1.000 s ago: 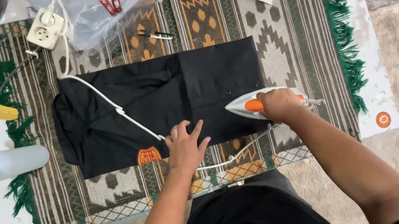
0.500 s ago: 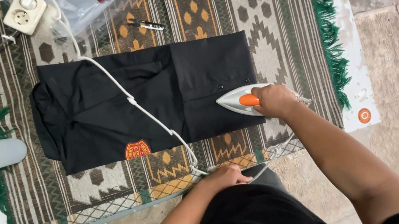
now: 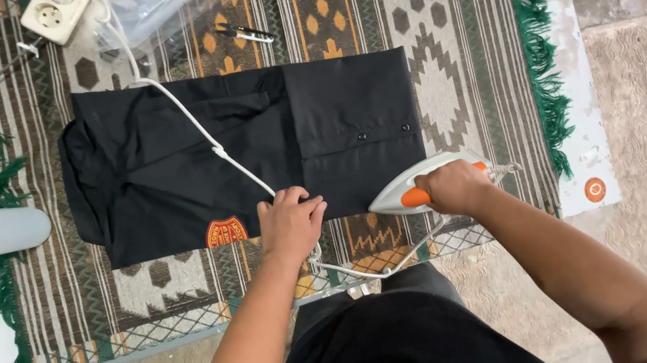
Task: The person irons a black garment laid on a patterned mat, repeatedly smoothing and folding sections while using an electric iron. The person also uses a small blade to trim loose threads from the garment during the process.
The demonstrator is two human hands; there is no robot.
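Since half a second ago, the left hand (image 3: 291, 221) has come back up onto the near hem of the black shirt (image 3: 248, 155), fingers curled at the white cord (image 3: 201, 132). Right hand (image 3: 450, 187) grips the iron (image 3: 430, 183) by its orange handle at the shirt's lower right corner, on the patterned rug (image 3: 447, 80).
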